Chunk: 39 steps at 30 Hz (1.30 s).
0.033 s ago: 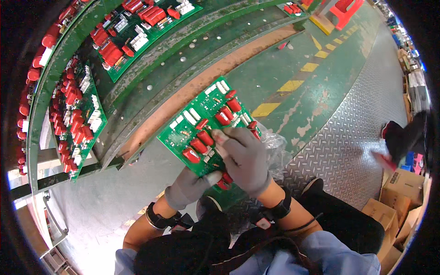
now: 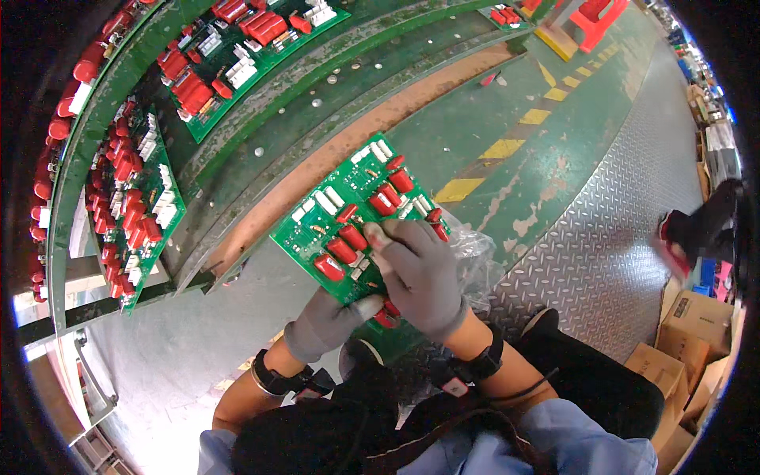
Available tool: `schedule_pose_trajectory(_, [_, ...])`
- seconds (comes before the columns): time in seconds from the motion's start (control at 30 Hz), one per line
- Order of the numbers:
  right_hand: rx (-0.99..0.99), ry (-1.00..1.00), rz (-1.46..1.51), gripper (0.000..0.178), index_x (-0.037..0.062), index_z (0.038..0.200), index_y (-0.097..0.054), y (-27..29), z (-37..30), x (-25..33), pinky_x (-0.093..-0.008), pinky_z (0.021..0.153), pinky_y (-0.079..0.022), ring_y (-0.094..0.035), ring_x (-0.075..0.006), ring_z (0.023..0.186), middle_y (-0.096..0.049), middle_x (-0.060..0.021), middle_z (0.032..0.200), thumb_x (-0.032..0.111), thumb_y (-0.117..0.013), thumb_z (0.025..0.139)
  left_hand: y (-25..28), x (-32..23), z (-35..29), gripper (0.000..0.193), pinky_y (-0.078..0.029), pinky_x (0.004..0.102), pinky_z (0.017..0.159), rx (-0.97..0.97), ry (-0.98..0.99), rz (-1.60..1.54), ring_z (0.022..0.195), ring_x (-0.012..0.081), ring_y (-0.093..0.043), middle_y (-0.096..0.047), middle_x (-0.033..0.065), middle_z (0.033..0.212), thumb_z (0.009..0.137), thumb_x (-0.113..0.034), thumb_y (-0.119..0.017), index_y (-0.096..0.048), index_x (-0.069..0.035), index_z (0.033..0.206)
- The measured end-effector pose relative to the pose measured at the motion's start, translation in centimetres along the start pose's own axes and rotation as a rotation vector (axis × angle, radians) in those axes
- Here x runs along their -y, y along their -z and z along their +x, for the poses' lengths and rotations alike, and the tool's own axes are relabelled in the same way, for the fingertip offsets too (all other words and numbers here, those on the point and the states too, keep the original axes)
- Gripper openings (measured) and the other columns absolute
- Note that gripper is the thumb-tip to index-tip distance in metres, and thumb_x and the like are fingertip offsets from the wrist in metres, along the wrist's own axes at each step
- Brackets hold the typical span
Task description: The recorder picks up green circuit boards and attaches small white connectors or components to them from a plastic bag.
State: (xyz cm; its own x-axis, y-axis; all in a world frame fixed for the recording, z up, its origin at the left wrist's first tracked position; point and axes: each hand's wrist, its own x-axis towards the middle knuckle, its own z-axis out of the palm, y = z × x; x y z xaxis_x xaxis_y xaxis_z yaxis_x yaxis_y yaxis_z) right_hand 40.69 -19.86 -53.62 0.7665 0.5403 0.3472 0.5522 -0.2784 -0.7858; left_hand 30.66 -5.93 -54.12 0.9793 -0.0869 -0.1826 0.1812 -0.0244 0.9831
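We hold a green circuit board in both gloved hands, tilted, above the green-painted floor and just this side of the long green rack. Our left hand grips the board's near edge from beneath, fingers closed on it with the thumb on the upper face. Our right hand lies flat on the board's near right part, fingers together and pressed on the red components — not curled round anything we can see. Clear plastic film shows just right of the board, partly under the right hand. White connectors sit along the board's far edge. Beyond the board, the rack carries further populated boards of the same kind. Cardboard boxes stand well to the right of the board, on the chequered metal plate.
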Motion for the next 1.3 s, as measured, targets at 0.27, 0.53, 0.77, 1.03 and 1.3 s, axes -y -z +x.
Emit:
schedule_pose_trajectory(0.27, [0.113,0.112,-0.095,0.045,0.0061,0.109,-0.060,0.7,0.2,-0.2,-0.0403,0.073,-0.044,-0.048,-0.0325,0.083,-0.052,-0.0104,0.097,-0.002,-0.054,0.065,0.5,0.2,-0.3,0.031,-0.042,0.0346,0.088,-0.006,0.000,0.095,0.102,0.0195,-0.052,-0.055,0.0102,0.110,0.087,-0.011,-0.053,-0.050,0.000,0.116])
schedule_pose_trajectory(0.53, [0.141,-0.055,0.429,0.029,0.0005,0.106,-0.063,0.5,0.1,-1.5,-0.0331,0.078,-0.043,-0.052,-0.0278,0.090,-0.054,-0.0128,0.096,0.003,-0.056,0.078,0.8,0.0,-0.1,0.031,-0.043,0.0337,0.087,0.023,-0.031,0.089,0.101,0.0186,-0.053,-0.055,0.0093,0.110,0.089,-0.013,-0.053,-0.049,-0.001,0.117])
schedule_pose_trajectory(0.77, [0.061,-0.322,0.532,0.026,-0.0001,0.103,-0.063,1.2,0.3,-0.1,-0.0314,0.078,-0.044,-0.056,-0.0246,0.084,-0.056,-0.0130,0.091,0.002,-0.054,0.080,0.4,0.5,-0.3,0.047,-0.041,0.0360,0.094,0.019,0.092,-0.173,0.114,0.0191,-0.048,-0.049,0.0090,0.126,0.087,-0.014,-0.056,-0.042,-0.004,0.130])
schedule_pose_trajectory(1.03, [-0.190,-0.194,-0.108,0.027,0.0016,0.105,-0.061,2.6,1.1,-1.0,-0.0337,0.081,-0.044,-0.057,-0.0263,0.087,-0.057,-0.0143,0.092,0.011,-0.059,0.080,0.4,-1.4,-0.3,0.048,-0.056,0.0386,0.075,0.065,0.228,-0.514,0.101,0.0260,-0.058,-0.053,0.0149,0.117,0.088,-0.016,-0.054,-0.037,0.000,0.130])
schedule_pose_trajectory(1.3, [0.292,-0.642,0.533,0.049,-0.0044,0.117,-0.055,6.9,1.1,-4.0,-0.0336,0.093,-0.040,-0.051,-0.0213,0.109,-0.059,-0.0136,0.114,0.027,-0.063,0.080,3.8,-1.8,-1.9,0.072,-0.043,0.0379,0.096,0.174,0.357,-0.659,0.118,0.0257,-0.049,-0.047,0.0138,0.131,0.076,-0.018,-0.066,-0.033,0.000,0.136])
